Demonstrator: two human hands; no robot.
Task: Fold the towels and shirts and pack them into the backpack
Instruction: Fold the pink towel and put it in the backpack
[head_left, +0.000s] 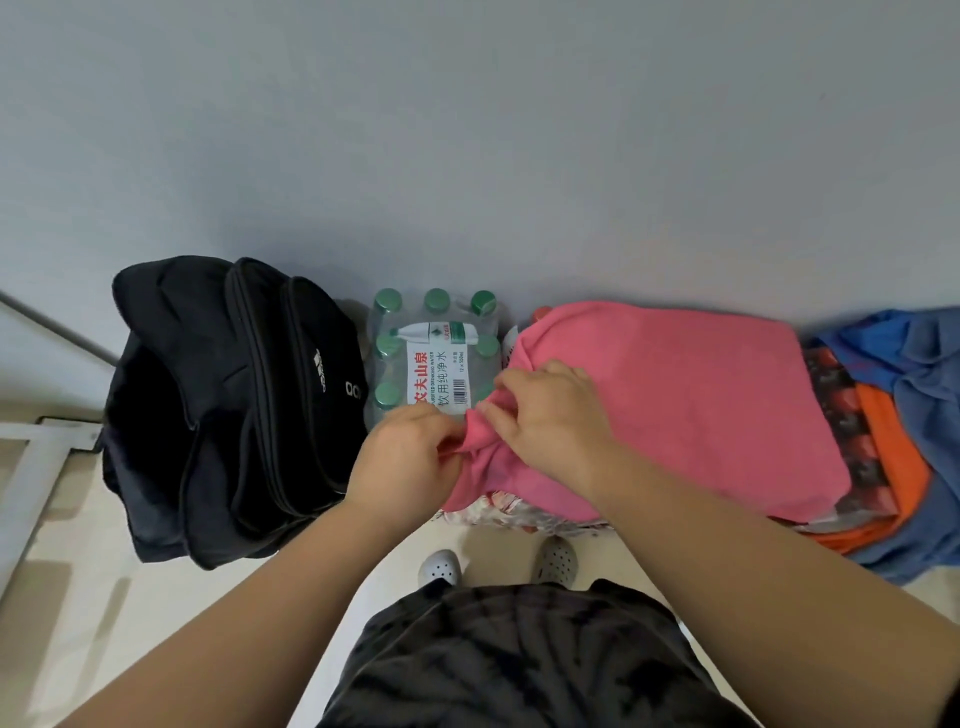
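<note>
I see the pink towel (675, 405) spread at the center right of the frame. The black backpack (223, 415) stands at the left, and the water bottles (431, 358) are between the two. The left hand (410, 457) and the right hand (550, 421) both pinch the towel's bunched left corner with curled fingers.

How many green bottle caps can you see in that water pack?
6 caps: three in the far row, two in the middle, one near left. The label and right hand may hide others.
</note>
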